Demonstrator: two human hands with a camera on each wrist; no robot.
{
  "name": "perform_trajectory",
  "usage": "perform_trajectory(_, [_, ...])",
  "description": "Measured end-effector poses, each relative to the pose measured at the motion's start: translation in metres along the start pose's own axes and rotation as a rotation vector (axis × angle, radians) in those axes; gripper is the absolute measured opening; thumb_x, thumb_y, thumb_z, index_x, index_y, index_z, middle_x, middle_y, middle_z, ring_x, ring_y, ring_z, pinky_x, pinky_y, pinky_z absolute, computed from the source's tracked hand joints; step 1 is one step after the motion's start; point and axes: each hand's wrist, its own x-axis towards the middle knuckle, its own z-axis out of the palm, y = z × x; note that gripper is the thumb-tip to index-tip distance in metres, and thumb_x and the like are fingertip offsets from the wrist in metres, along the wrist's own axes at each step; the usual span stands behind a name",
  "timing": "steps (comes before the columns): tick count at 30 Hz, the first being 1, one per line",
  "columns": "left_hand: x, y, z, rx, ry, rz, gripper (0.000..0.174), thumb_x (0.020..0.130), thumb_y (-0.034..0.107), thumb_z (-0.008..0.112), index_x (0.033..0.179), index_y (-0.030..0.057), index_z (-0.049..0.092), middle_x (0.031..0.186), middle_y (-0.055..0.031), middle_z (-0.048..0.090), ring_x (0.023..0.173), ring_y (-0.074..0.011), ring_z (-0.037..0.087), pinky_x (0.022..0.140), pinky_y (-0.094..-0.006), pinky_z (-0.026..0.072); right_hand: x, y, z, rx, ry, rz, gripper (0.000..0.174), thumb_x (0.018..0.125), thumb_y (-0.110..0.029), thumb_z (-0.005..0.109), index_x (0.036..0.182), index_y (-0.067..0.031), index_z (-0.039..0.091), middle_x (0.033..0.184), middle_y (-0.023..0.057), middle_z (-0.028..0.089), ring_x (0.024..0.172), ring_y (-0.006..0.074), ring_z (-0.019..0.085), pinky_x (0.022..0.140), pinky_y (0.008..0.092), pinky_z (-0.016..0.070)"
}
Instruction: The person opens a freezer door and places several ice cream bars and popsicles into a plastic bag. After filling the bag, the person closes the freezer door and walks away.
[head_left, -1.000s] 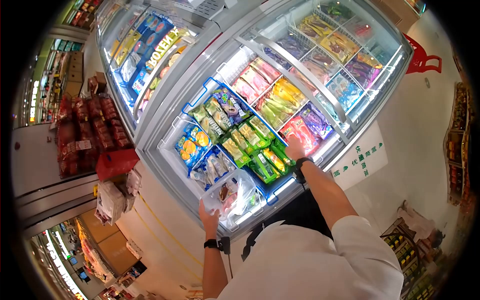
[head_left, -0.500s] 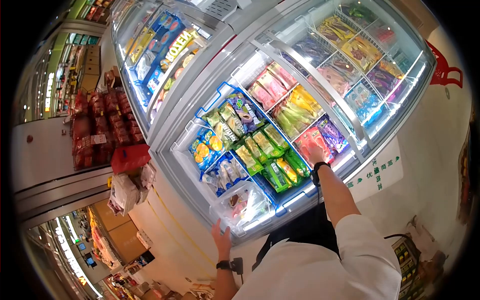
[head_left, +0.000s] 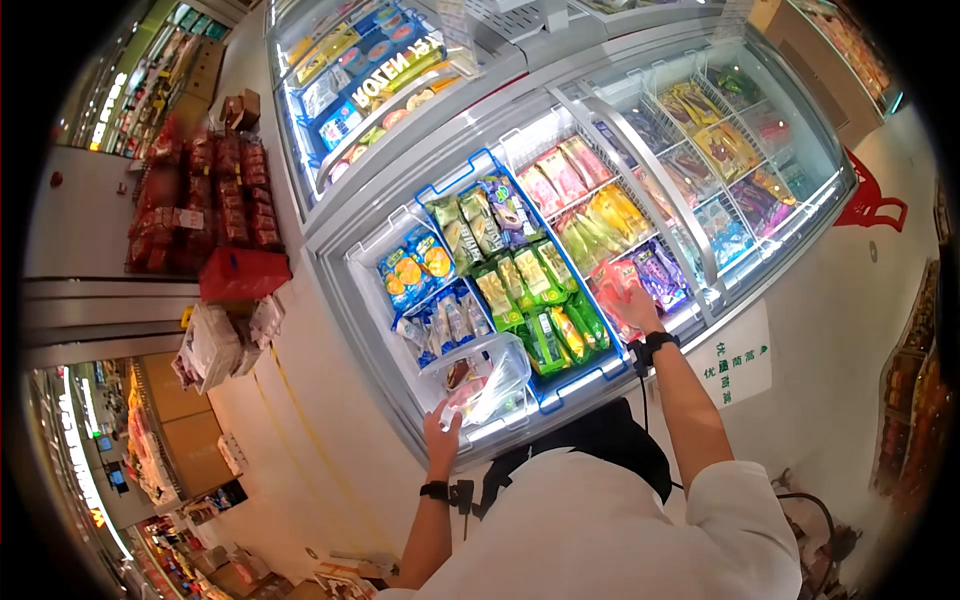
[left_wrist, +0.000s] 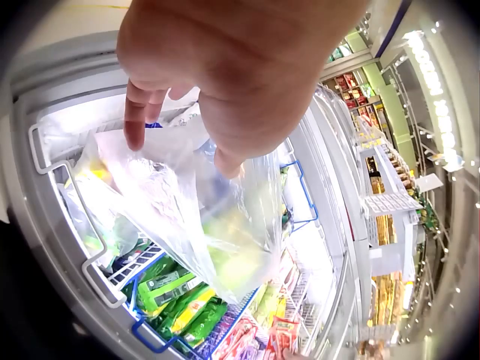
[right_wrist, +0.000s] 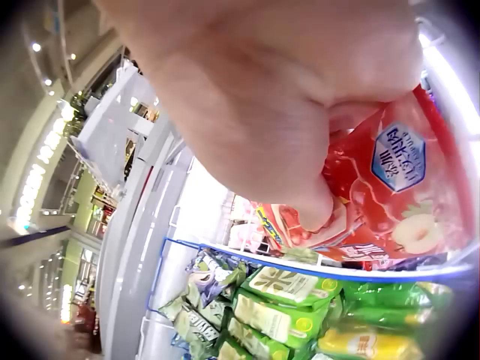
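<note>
My right hand (head_left: pixel 635 312) grips a red ice pop packet (right_wrist: pixel 401 176) printed with fruit, with the thumb along its near side. In the head view it is over the front compartment of similar red packets (head_left: pixel 607 285), just right of the blue-wired basket. At the freezer's front left corner, my left hand (head_left: pixel 440 436) holds the edge of a clear plastic bag (left_wrist: pixel 247 247). The bag bulges below the fingers and partly covers the packets under it. Colours show through the thin plastic, but its contents are blurred.
The chest freezer (head_left: pixel 345 300) has a sliding glass lid with a curved handle (head_left: pixel 690 225) on the right. Green packets (head_left: pixel 545 275) and blue orange-printed packets (head_left: pixel 413 270) fill the basket. Another freezer (head_left: pixel 385 85) adjoins at the back left. A red snack rack (head_left: pixel 205 190) stands left.
My left hand let go of the bag's edge, drew back, and is now on it again. My right hand moved further over the red packets and now grips one. The head view has shifted.
</note>
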Motion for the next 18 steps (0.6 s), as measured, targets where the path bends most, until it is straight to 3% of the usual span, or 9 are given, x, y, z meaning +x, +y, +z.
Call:
perform_trajectory(1, [0.002,-0.007,0.003,0.017,0.016,0.05,0.046,0.086,0.025,0.07,0.128,0.0113,0.058,0.128,-0.018,0.05,0.102,-0.0267,0.055,0.079,-0.0337,0.0499,-0.009,-0.002,0.001,0.06,0.054,-0.102,0.053,0.075,-0.047,0.075,0.094,0.001,0.062,0.089,0.0221,0.066,0.086,0.0327,0.066,0.075,0.0415,0.051])
perform_trajectory(2, [0.005,-0.013,0.004,0.04,0.031,0.1,0.045,0.087,0.023,0.069,0.128,0.0103,0.058,0.125,-0.0159,0.051,0.092,-0.0233,0.058,0.07,-0.0309,0.0534,-0.032,-0.044,-0.027,0.216,-0.141,0.038,0.043,0.075,-0.035,0.078,0.094,0.0008,0.064,0.089,0.016,0.066,0.086,0.0246,0.065,0.074,0.0377,0.0505])
perform_trajectory(4, [0.008,-0.018,0.002,0.053,0.08,0.209,0.043,0.085,0.018,0.071,0.125,0.0073,0.059,0.121,-0.0137,0.053,0.074,-0.0172,0.063,0.054,-0.0267,0.0553,-0.049,-0.06,-0.017,0.247,-0.152,-0.166,0.039,0.077,-0.032,0.077,0.096,-0.001,0.065,0.087,0.0131,0.066,0.083,0.0224,0.063,0.072,0.0368,0.0501])
perform_trajectory(5, [0.006,-0.019,0.0,0.041,0.084,0.2,0.043,0.084,0.016,0.072,0.124,0.0064,0.059,0.121,-0.0137,0.053,0.075,-0.0173,0.064,0.055,-0.0269,0.0553,-0.056,-0.068,-0.01,0.265,-0.156,-0.268,0.037,0.078,-0.031,0.077,0.098,-0.002,0.065,0.087,0.0116,0.065,0.081,0.0213,0.063,0.072,0.0363,0.0499])
perform_trajectory(7, [0.007,-0.018,-0.002,0.015,0.093,0.194,0.044,0.082,0.012,0.072,0.123,0.0045,0.058,0.121,-0.0138,0.053,0.075,-0.0175,0.065,0.057,-0.0272,0.0554,-0.083,-0.133,-0.024,0.306,-0.475,-0.183,0.036,0.078,-0.03,0.077,0.099,-0.002,0.067,0.086,0.0107,0.067,0.076,0.0197,0.063,0.068,0.0336,0.0494])
perform_trajectory(9, [0.002,-0.003,-0.01,-0.029,0.053,0.169,0.055,0.076,0.005,0.074,0.127,0.0024,0.052,0.124,-0.0152,0.052,0.077,-0.0184,0.067,0.062,-0.0289,0.0559,-0.104,-0.178,-0.018,0.192,-0.541,-0.353,0.036,0.074,-0.028,0.079,0.098,-0.0042,0.068,0.085,0.0122,0.067,0.076,0.0223,0.064,0.067,0.0329,0.049])
perform_trajectory(12, [-0.003,0.004,-0.017,-0.078,0.017,0.184,0.07,0.072,0.003,0.074,0.135,0.0015,0.044,0.129,-0.0167,0.049,0.081,-0.0201,0.068,0.066,-0.03,0.0561,-0.124,-0.223,0.02,-0.078,-0.613,-0.625,0.035,0.07,-0.028,0.081,0.093,-0.0051,0.069,0.084,0.0137,0.068,0.077,0.0284,0.065,0.067,0.035,0.0505])
perform_trajectory(15, [-0.009,0.007,-0.023,-0.087,0.002,0.213,0.081,0.069,0.001,0.073,0.141,-0.0002,0.036,0.136,-0.0194,0.044,0.095,-0.0255,0.064,0.071,-0.0301,0.0563,-0.137,-0.24,0.086,-0.161,-0.508,-0.821,0.037,0.066,-0.03,0.082,0.09,-0.0046,0.07,0.092,0.02,0.068,0.087,0.037,0.065,0.071,0.0417,0.0525])
perform_trajectory(18, [-0.009,0.003,-0.028,0.026,-0.014,0.298,0.089,0.068,0.0,0.072,0.145,-0.0015,0.027,0.142,-0.0225,0.039,0.115,-0.0333,0.056,0.08,-0.0301,0.0559,-0.153,-0.278,0.129,-0.363,-0.594,-0.576,0.035,0.066,-0.029,0.081,0.088,-0.0045,0.07,0.092,0.0208,0.068,0.09,0.0367,0.066,0.076,0.0432,0.0533])
